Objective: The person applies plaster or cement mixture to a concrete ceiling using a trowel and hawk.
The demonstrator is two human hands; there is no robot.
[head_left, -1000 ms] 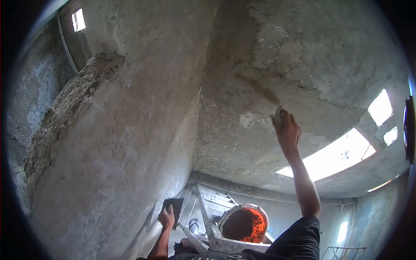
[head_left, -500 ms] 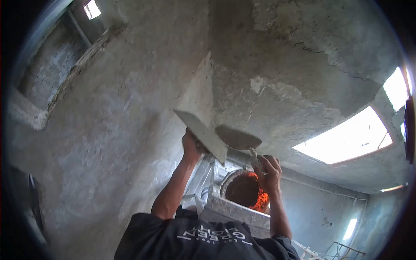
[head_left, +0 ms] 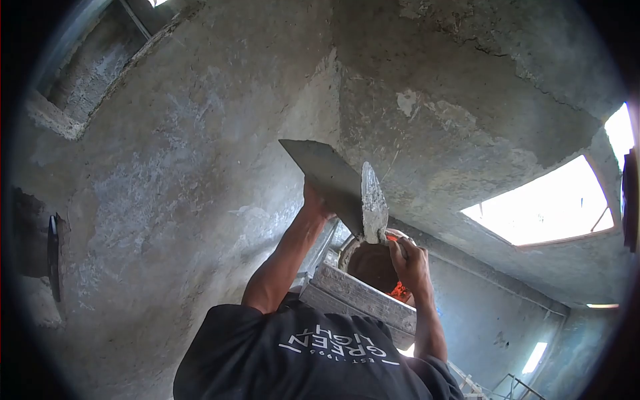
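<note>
Up by the wall corner: both arms raised, elbows bent.
Hawk board (head_left: 327, 179): tilted, gripped from beneath by the closed left hand (head_left: 313, 203).
Trowel (head_left: 373, 203): blade on edge against the board's lower end, its handle clenched in the right hand (head_left: 410, 263).
Bucket (head_left: 373, 263): just below both hands.

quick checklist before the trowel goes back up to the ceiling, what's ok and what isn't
1. Left hand grips under the mortar board: ok.
2. Right hand closed on the trowel handle: ok.
3. Trowel blade against the board's edge, mortar on it: ok.
4. Board level: not ok, it tilts steeply.
5. Bucket within reach on the ladder top: ok.
6. Footing on the ladder: cannot tell, feet hidden.
</note>
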